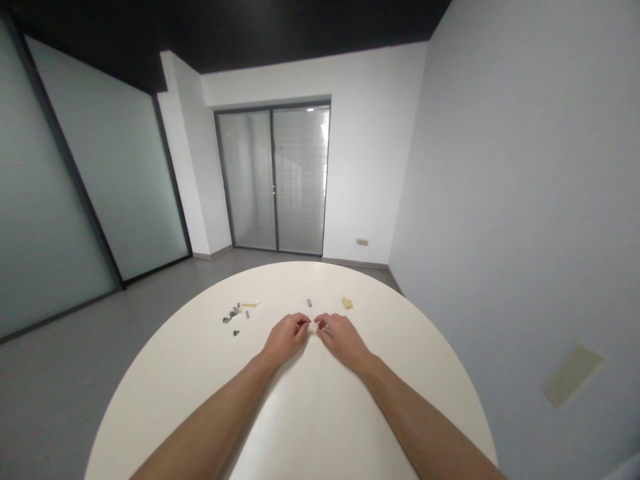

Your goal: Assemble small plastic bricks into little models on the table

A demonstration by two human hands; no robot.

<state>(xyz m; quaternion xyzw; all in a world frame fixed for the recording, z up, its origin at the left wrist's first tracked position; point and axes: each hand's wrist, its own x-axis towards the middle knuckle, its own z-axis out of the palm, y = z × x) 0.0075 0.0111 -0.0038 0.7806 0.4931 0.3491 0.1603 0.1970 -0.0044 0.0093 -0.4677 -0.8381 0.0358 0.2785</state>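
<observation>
The round worktop (325,427) spreads before me, its far edge curving beyond everything I handle. My left grip (286,339) and right grip (345,339) come together past its middle, toward that far edge, forearms angled in from the near side. Off toward the left edge lies a loose cluster of dark grey parts (231,314), with a thin yellow strip (249,305) just beside it. Nearer the right edge, beyond my right grip, sits a yellow piece (347,303). Between my hands is a small pale piece (313,328), thumb and fingers of each grip pinching it from either side; its detail is too small to tell. I judge the step in hand to be fine two-handed work on it, and the next move to call for light, level fingertip pressure. Smallest, a blue-grey block (309,303) lies just beyond.
</observation>
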